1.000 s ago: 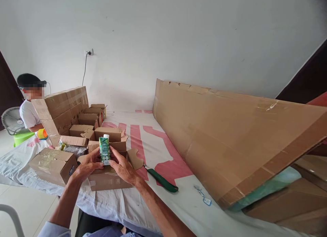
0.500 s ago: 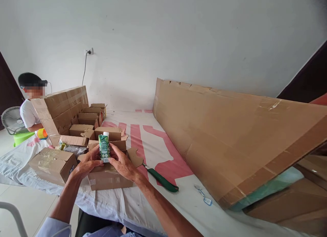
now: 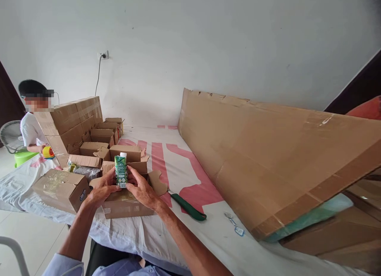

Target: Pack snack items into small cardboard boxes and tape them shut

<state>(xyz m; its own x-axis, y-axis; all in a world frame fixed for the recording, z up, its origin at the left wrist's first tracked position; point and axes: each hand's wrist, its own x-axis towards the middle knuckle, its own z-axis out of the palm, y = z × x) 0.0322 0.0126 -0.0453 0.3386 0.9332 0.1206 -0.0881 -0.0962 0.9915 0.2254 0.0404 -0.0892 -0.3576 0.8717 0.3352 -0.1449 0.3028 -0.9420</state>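
Observation:
Upright between my two hands is a small green drink carton (image 3: 121, 172) with a white cap, its printed side and barcode facing me. My left hand (image 3: 102, 188) grips its left side, thumb near the bottom edge. On the right side, my right hand (image 3: 141, 188) presses fingers and thumb against it. Just beneath my hands stands an open cardboard box (image 3: 127, 208), its flaps folded out; what lies inside is hidden by my hands. A tool with a dark green handle (image 3: 189, 207) rests right of the box, its far end partly behind a flap.
Left is a taped carton (image 3: 59, 188). Several open boxes (image 3: 102, 135) run back beside stacked closed boxes (image 3: 70, 119). A large cardboard sheet (image 3: 268, 157) leans along the right. Another person (image 3: 31, 127) sits at far left, near a yellow-orange tape roll (image 3: 48, 152).
The carton stays between my hands with almost no movement. The view has shifted slightly. The other person's hand now shows beside the tape roll.

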